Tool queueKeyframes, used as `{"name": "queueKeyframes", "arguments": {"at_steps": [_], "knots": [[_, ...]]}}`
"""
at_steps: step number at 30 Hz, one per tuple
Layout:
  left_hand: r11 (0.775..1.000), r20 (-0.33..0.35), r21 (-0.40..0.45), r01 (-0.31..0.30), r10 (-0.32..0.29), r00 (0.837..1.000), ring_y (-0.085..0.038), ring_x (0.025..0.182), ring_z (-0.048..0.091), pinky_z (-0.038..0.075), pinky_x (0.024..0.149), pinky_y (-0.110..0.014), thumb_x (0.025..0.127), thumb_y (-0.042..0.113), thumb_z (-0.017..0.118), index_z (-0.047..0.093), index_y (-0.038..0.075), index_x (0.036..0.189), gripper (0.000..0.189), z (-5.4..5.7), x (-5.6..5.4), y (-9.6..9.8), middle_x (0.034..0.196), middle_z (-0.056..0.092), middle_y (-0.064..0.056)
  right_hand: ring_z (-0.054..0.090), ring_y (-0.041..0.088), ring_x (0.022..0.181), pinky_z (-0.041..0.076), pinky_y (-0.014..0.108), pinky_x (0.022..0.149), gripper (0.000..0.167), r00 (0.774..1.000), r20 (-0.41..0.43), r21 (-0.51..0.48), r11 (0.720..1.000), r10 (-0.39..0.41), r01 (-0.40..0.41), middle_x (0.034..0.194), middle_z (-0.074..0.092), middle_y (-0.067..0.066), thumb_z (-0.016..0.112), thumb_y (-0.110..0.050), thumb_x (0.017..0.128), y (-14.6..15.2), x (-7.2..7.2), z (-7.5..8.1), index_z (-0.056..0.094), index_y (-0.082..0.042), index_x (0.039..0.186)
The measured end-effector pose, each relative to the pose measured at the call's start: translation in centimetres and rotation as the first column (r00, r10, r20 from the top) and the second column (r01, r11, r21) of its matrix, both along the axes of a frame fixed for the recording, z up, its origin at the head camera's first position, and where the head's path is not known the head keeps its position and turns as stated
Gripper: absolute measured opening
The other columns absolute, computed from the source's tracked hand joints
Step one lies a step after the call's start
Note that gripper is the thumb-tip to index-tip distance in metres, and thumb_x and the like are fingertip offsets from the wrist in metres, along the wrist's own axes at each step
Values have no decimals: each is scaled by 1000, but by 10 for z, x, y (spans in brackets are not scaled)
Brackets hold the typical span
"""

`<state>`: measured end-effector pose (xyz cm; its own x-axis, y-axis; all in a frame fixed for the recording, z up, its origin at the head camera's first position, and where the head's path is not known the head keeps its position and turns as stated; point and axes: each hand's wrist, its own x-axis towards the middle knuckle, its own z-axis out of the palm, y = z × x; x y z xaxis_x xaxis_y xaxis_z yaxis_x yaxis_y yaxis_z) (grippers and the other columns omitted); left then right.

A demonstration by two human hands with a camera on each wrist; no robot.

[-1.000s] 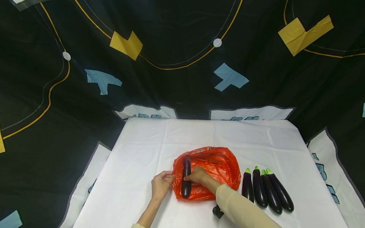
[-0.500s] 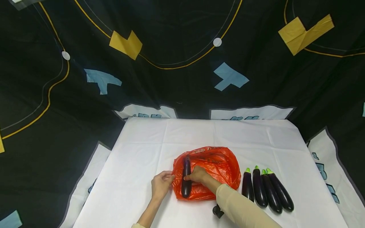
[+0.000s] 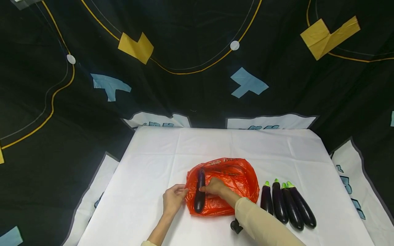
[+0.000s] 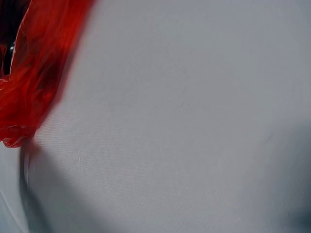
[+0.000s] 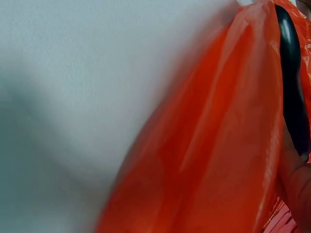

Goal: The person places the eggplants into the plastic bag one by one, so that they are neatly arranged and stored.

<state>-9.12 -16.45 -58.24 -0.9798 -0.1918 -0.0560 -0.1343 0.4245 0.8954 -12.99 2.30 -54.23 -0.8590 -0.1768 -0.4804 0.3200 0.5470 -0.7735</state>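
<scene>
Red bag (image 3: 237, 186): on white-covered worktop (image 3: 154, 153), about midway between left and right edges, closer to near edge than far edge; mouth spread wide. Bagged eggplant (image 3: 200, 201): inside bag mouth, along side facing worktop's left edge. Lies with long axis roughly from near edge towards far edge, far end leaning very slightly towards right edge. Stem end not identifiable.

Governing relation: bagged eggplant directly on left-edge side of right hand (image 3: 214, 188), in contact with it. Right forearm reaching in from near edge, at a slant across eggplant's length. Right hand the nearer; left hand (image 3: 173, 199) just outside bag, apart from eggplant, with bag wall between.

Right hand: grips bagged eggplant close to mid-length, one digit across upper face; other fingers largely hidden. Contact also visible in right wrist view. Left hand: pinches bag rim on left-edge side, thumb and fingertips together. Judged from head view; left wrist view shows bag and cloth without clear sight of fingers.

Also noted: four loose eggplants (image 3: 291, 206), between bag and worktop's near right corner, green stem ends towards far edge. Leftmost partly covered by right sleeve (image 3: 261, 220).
</scene>
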Motion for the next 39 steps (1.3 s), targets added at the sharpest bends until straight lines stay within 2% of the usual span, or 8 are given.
{"name": "queueKeyframes", "arguments": {"at_steps": [6, 14, 19, 24, 28, 33, 36, 39], "knots": [[1000, 8, 7, -2, 2, 1000, -12, 62, 64, 51, 51, -24, 83, 11, 74, 72, 6, 91, 10, -1, 1, 1, 75, 69, -2, 63, 20, 56, 50, 28, 54, 26, 1000, 2, 19, 1000, 21, -21, 68, 66, 15, 74, -22, 82, 10, -3, 3, 66, 3, 77], [1000, 5, 12, 10, -10, 1000, -13, 63, 64, 51, 51, -24, 83, 12, 74, 71, 5, 93, 12, 1, 2, 0, 77, 70, -4, 66, 25, 66, 51, 33, 62, 30, 1000, 24, -8, 1000, -19, 19, 75, 65, 15, 75, -24, 81, 25, -3, 6, 55, -2, 82], [1000, 7, 11, 7, -7, 1000, -13, 64, 65, 51, 52, -23, 83, 13, 74, 72, 5, 93, 13, 1, 2, -1, 77, 70, -4, 66, 25, 61, 51, 32, 58, 30, 1000, 1, -8, 1000, -9, 9, 64, 64, 13, 75, -24, 80, 31, 0, 8, 57, -4, 68], [1000, 7, 17, 8, -8, 1000, -13, 65, 65, 51, 53, -23, 83, 12, 74, 72, 5, 92, 12, 1, 2, -1, 77, 70, -4, 57, 17, 53, 43, 26, 51, 36, 1000, -1, -4, 1000, 6, -6, 55, 56, 3, 74, -24, 82, 35, 4, 9, 51, -12, 58], [1000, 5, 21, 12, -12, 1000, -13, 66, 65, 52, 54, -23, 83, 11, 74, 72, 5, 92, 12, 1, 2, -1, 78, 70, -4, 62, 20, 59, 51, 31, 58, 34, 1000, -6, -34, 999, 9, -9, 62, 59, 5, 75, -23, 81, 38, 7, 11, 50, -11, 62], [1000, 9, 21, 17, -18, 1000, -13, 66, 65, 51, 53, -23, 83, 12, 74, 71, 5, 93, 12, 1, 2, -1, 78, 70, -4, 67, 26, 70, 55, 40, 68, 27, 997, -49, -72, 996, 53, -56, 74, 66, 13, 74, -22, 82, 44, 11, 20, 62, 0, 73], [1000, 8, 20, 18, -18, 1000, -13, 66, 65, 51, 53, -23, 83, 12, 74, 71, 5, 93, 12, 0, 2, -2, 78, 70, -4, 66, 25, 73, 54, 41, 70, 27, 993, -80, -74, 993, 81, -87, 79, 68, 13, 73, -24, 82, 49, 12, 28, 67, 2, 82], [1000, 8, 22, 18, -18, 1000, -13, 65, 65, 52, 53, -23, 83, 12, 74, 72, 5, 92, 12, 0, 2, -2, 78, 70, -4, 63, 21, 72, 53, 37, 66, 27, 990, -109, -59, 994, 88, -95, 81, 68, 10, 74, -27, 81, 56, 14, 37, 67, -1, 86]]}}
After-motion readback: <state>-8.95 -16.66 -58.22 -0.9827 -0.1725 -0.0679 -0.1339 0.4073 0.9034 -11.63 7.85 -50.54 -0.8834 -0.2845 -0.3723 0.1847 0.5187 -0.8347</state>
